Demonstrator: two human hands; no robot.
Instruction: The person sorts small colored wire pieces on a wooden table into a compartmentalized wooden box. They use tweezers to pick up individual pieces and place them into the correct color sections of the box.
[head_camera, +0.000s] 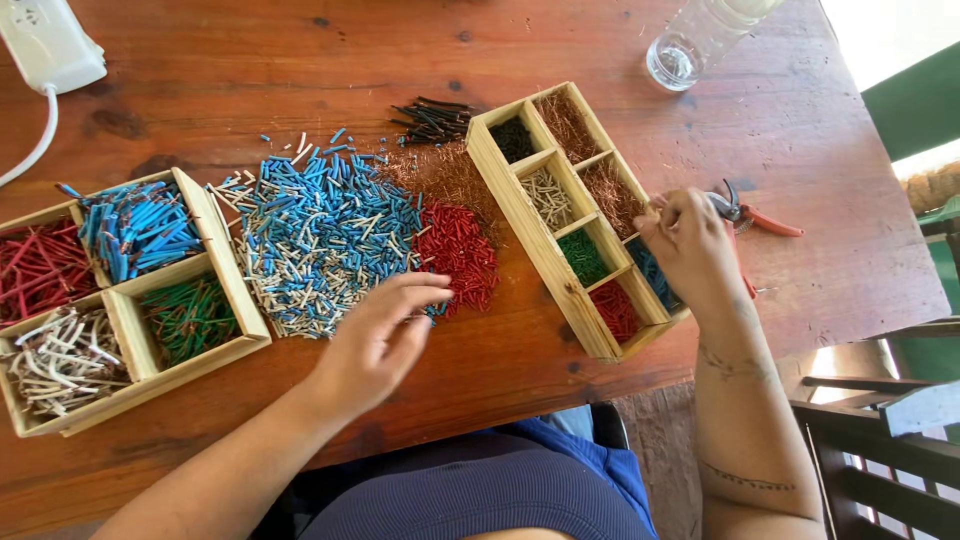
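Nearest, the left hand (375, 340) lies flat on the wooden tabletop (500, 380), its fingers (425, 290) spread open and touching the near edge of a loose heap of short cut wire pieces (330, 235), blue and white with a red patch to the right. Farther right, the right hand (690, 245) hovers over the long divided wooden tray (530, 235), fingers bunched closed; whether they pinch anything cannot be told. Red-handled cutters (750, 215) lie just beyond.

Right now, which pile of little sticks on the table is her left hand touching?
The left hand reaches the loose blue and white pile, at its near edge beside the red pile. The black pile lies far off, untouched.
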